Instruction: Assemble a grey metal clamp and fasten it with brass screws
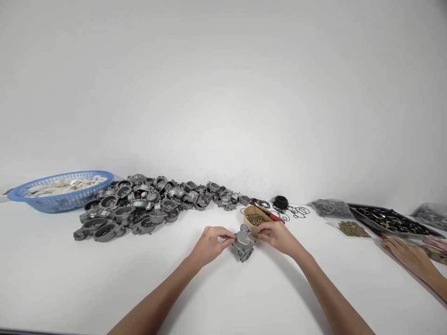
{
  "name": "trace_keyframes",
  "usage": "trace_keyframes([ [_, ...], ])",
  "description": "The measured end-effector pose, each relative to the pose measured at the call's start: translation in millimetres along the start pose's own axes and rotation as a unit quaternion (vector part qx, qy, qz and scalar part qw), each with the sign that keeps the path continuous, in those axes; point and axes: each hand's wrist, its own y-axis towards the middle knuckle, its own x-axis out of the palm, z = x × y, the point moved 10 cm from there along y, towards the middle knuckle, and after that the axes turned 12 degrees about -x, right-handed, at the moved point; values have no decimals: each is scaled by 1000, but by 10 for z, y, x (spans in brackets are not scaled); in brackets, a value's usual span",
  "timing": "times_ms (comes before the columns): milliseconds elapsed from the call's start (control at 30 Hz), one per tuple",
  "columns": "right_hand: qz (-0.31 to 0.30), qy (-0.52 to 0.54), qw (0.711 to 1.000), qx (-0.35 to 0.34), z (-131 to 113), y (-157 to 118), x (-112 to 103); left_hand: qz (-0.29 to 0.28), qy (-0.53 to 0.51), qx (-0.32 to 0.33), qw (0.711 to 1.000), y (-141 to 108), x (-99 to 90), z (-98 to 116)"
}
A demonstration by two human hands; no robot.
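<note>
A grey metal carburetor [243, 241] sits on the white table in front of me, its rounded bowl side facing up. My left hand [212, 243] pinches the carburetor's left edge between thumb and fingertips. On the other side, my right hand [278, 236] has its fingertips pressed together beside the carburetor, in front of a round tan container [248, 225]. Whatever lies in that pinch is too small or hidden to make out. Small brass-coloured screws [256, 219] fill the container, and a red-and-black handled tool [270, 215] rests across its rim.
Many grey carburetor bodies [153, 204] are heaped at back left, beside a blue basket [66, 203]. Black rubber rings [280, 203] lie behind the container. On the right are bagged parts [331, 208], a dark tray [394, 219] and another person's hand [407, 255] holding a red-handled tool.
</note>
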Motion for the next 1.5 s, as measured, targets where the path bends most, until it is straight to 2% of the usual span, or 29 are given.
trace_keyframes([
  [133, -80, -60, 995, 29, 103, -59, 142, -5, -2, -1, 1000, -10, 5, 18],
  [233, -118, -116, 986, 36, 117, -61, 246, -5, 14, -1, 1000, -8, 8, 15],
  [400, -138, -238, 961, 38, 85, 0, 329, -15, 25, 5, 1000, -7, 34, 1],
  [533, -145, -293, 944, 41, 85, 12, 355, -16, 36, 39, 998, -49, 34, 96],
  [633, -137, -269, 953, 30, 58, -1, 325, -18, 39, 56, 998, -92, 57, 178],
  [700, -125, -213, 969, 23, 29, -12, 278, -20, 44, 45, 998, -106, 112, 166],
  [800, -77, -92, 993, 7, -43, -11, 146, -29, 42, 20, 999, -113, 238, 85],
  [933, -17, 14, 999, -36, -187, 8, -10, -34, 13, -1, 999, -118, 351, 15],
  [1100, -33, 15, 994, -100, -444, 16, 47, -46, -3, -8, 999, -123, 375, 70],
  [1333, -42, 14, 996, -77, -465, -3, 91, -42, -10, -27, 999, -110, 361, 50],
  [1500, -54, -8, 995, -88, -497, 5, 130, -44, -5, -49, 998, -122, 397, 29],
])
